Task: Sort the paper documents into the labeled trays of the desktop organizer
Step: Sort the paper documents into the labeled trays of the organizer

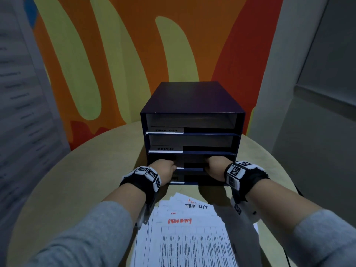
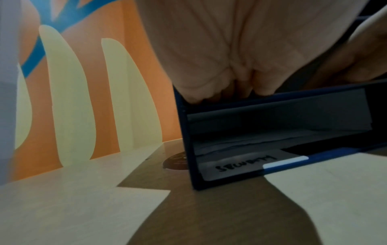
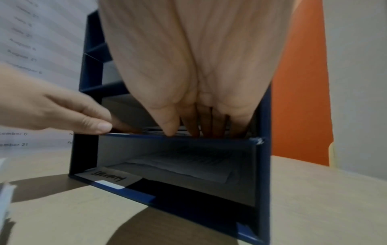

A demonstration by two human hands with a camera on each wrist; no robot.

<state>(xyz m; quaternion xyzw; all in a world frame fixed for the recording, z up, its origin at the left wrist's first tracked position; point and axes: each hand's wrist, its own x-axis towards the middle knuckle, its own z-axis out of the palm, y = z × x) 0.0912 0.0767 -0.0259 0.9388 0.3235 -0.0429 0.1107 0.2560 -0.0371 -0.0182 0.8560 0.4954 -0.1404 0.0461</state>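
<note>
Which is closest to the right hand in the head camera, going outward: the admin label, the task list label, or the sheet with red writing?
From the right hand, reaching into the third tray:
1. Admin label, on the tray just above, to the left.
2. Sheet with red writing, on the paper pile in front of the organizer, though not far behind the first.
3. Task list label, on the top tray.

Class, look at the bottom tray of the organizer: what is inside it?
The bottom tray holds loose paper sheets behind its handwritten label. Shadow covers its back, so nothing can be told there.
</note>
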